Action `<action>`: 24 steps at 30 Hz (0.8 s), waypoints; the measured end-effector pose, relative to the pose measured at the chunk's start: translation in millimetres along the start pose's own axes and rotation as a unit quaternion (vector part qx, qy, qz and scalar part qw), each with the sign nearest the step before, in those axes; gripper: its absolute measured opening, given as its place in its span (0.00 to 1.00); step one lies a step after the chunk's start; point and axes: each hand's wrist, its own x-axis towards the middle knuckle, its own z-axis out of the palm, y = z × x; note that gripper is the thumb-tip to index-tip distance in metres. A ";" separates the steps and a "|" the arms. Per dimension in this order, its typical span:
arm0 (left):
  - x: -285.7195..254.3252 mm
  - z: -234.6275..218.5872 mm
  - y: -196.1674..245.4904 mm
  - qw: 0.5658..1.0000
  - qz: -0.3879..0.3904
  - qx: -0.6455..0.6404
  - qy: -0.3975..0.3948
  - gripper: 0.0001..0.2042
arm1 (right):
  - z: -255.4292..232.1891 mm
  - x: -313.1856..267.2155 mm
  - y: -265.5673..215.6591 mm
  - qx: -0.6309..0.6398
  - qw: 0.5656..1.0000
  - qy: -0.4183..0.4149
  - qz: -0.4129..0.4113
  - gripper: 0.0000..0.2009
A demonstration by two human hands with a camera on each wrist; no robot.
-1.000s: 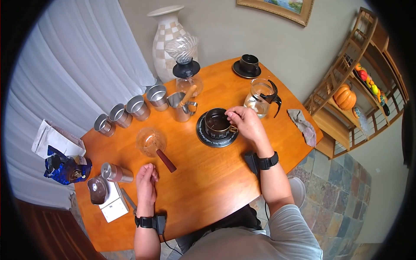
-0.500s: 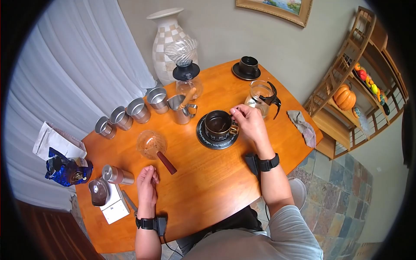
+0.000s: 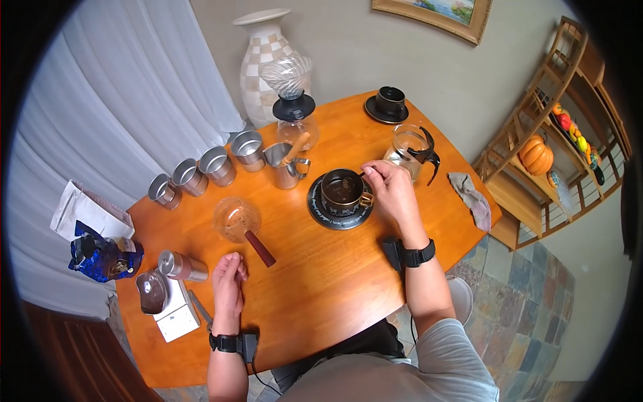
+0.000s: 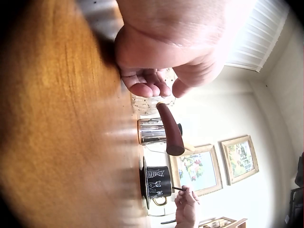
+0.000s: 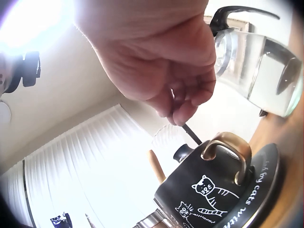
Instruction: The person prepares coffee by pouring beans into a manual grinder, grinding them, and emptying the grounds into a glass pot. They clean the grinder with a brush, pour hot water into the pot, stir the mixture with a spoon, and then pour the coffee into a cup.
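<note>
My right hand (image 3: 394, 193) is raised beside the rim of a black cup (image 5: 199, 185) with white cat drawings and a gold handle. Its thumb and fingers pinch a thin dark handle (image 5: 192, 135), like a spoon's, that slants into the cup; the lower end is hidden. Dark liquid (image 3: 343, 190) shows inside the cup, which stands on a black saucer (image 3: 333, 222) with white lettering. My left hand (image 3: 229, 281) rests on the table, fingers loosely curled with nothing in them. Just beyond it lies the dark red handle (image 4: 171, 130) of a glass vessel (image 3: 236, 220).
Behind the cup are a steel pitcher (image 3: 284, 175), a glass dripper (image 3: 288, 79) and several metal canisters (image 3: 216, 166). A glass server (image 3: 404, 147) and a cloth (image 3: 471, 199) are right. Left stand a blue bag (image 3: 107, 256), a steel cylinder (image 3: 182, 266) and a white scale (image 3: 177, 320).
My right fingertips have moved from over the cup's inside toward its right rim, still pinching the thin handle. The left hand stays put. The head view has shifted slightly.
</note>
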 end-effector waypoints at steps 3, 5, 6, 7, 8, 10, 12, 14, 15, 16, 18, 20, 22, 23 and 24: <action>1.3 -1.6 -2.3 1.000 0.001 -0.004 -0.006 0.08 | 0.4 -0.2 -1.5 -0.021 0.999 -0.012 -0.027 0.08; 1.5 -2.1 -2.7 1.000 0.004 -0.004 -0.006 0.08 | 0.9 0.3 -1.1 -0.011 0.999 -0.028 -0.020 0.08; 1.5 -2.1 -2.9 1.000 0.006 -0.003 -0.006 0.08 | 1.2 0.4 -0.5 0.018 0.999 -0.046 -0.013 0.08; 1.5 -2.1 -2.9 1.000 0.006 -0.003 -0.006 0.08 | 1.3 0.5 0.1 0.046 0.997 -0.064 -0.005 0.09; 1.5 -1.9 -2.9 1.000 0.006 -0.003 -0.006 0.08 | 1.2 0.4 1.9 0.046 0.997 -0.063 -0.005 0.09; 1.4 -1.6 -2.6 1.000 0.007 -0.002 -0.006 0.08 | 0.8 0.6 5.0 0.044 0.993 -0.102 0.032 0.09; 0.8 -0.8 -1.8 1.000 0.007 -0.006 -0.005 0.08 | 0.8 -0.4 2.1 0.043 0.996 -0.075 0.020 0.09; 0.7 -0.7 -1.6 1.000 0.007 -0.007 -0.005 0.08 | -0.2 -1.0 -2.4 0.041 0.998 -0.049 0.009 0.09; 0.7 -0.7 -1.6 1.000 0.007 -0.007 -0.005 0.08 | -0.9 -1.1 -4.3 0.014 0.999 -0.029 -0.011 0.09; 0.4 -0.1 -1.0 1.000 0.007 -0.008 -0.005 0.08 | -1.6 -1.0 -6.2 -0.013 0.999 -0.010 -0.031 0.09; -0.3 1.4 0.5 1.000 0.004 -0.004 0.000 0.08 | -4.2 -1.3 -9.8 -0.022 0.999 -0.008 -0.032 0.09; -0.1 1.2 0.2 1.000 0.003 -0.005 0.001 0.08 | -4.5 -1.1 -9.3 -0.031 0.999 -0.007 -0.032 0.09; -0.1 1.5 0.3 1.000 0.002 -0.006 0.001 0.08 | -3.8 -1.1 -6.8 -0.040 0.999 -0.011 -0.029 0.09; -0.4 1.8 0.8 1.000 0.003 -0.005 0.000 0.08 | -3.3 -1.0 -7.0 -0.040 0.999 -0.011 -0.028 0.09; -0.4 2.1 1.1 1.000 0.003 -0.003 0.000 0.08 | -2.4 -0.7 -7.6 0.004 0.999 -0.042 0.014 0.09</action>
